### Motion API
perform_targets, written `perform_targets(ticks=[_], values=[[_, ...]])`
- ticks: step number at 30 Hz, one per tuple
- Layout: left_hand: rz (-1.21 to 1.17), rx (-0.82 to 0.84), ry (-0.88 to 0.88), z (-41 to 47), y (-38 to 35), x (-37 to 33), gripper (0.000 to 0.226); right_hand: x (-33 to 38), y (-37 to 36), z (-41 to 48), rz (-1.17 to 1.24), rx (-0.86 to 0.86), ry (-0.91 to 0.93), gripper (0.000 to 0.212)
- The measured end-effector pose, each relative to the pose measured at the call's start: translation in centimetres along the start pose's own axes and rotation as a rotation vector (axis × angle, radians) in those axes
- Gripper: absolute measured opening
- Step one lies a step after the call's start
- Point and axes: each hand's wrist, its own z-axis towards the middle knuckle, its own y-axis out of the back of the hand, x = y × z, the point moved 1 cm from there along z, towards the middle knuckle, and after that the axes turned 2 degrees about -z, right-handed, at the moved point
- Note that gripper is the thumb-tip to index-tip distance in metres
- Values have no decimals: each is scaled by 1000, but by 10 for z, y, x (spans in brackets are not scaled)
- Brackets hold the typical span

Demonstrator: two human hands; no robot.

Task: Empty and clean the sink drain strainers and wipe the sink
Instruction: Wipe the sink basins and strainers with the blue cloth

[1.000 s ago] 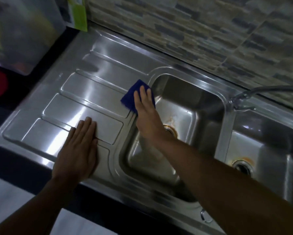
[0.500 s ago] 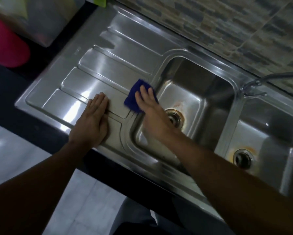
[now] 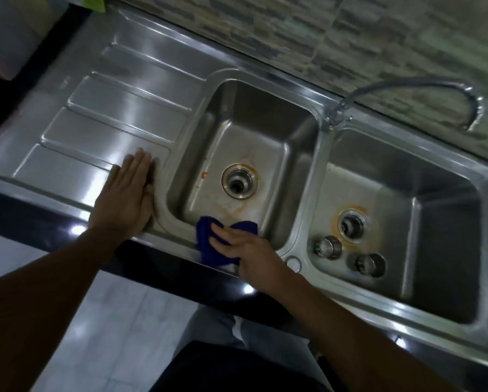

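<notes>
A steel double sink (image 3: pixel 319 154) with a ribbed drainboard (image 3: pixel 118 108) on its left fills the view. My right hand (image 3: pixel 248 250) presses a blue cloth (image 3: pixel 208 244) onto the front rim of the left basin, fingers spread flat over it. My left hand (image 3: pixel 129 196) lies flat and open on the drainboard beside that basin. The left basin's drain (image 3: pixel 239 181) is open, with rust-coloured stains around it. In the right basin, two metal strainers (image 3: pixel 328 247) (image 3: pixel 370 265) stand next to its stained drain (image 3: pixel 353 226).
A curved tap (image 3: pixel 406 89) rises behind the divider in front of a tiled wall (image 3: pixel 350 38). A dark counter edge (image 3: pixel 163 267) runs along the front, with pale floor tiles below. A blurred container (image 3: pixel 10 38) stands at the far left.
My right hand has slid the blue cloth from the left basin's far-left corner down to its front rim. The view has shifted right, and both strainers now show. My left hand stays flat on the drainboard.
</notes>
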Motion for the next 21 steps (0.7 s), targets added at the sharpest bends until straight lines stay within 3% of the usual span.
perform_targets(ticks=[5, 7, 12, 17, 21], values=[[59, 76, -58, 6, -8, -13, 63, -26, 18, -49, -247, -109, 126, 74], [50, 66, -60, 6, -8, -11, 62, -21, 18, -44, -225, -115, 154, 71], [35, 68, -70, 6, -7, -12, 62, -27, 29, -38, -55, 41, 104, 58], [-7, 83, -42, 6, -2, -16, 63, -56, 64, -52, -318, 106, 335, 54], [-44, 45, 24, 11, 5, -24, 63, -84, 102, -30, -403, 92, 332, 53]])
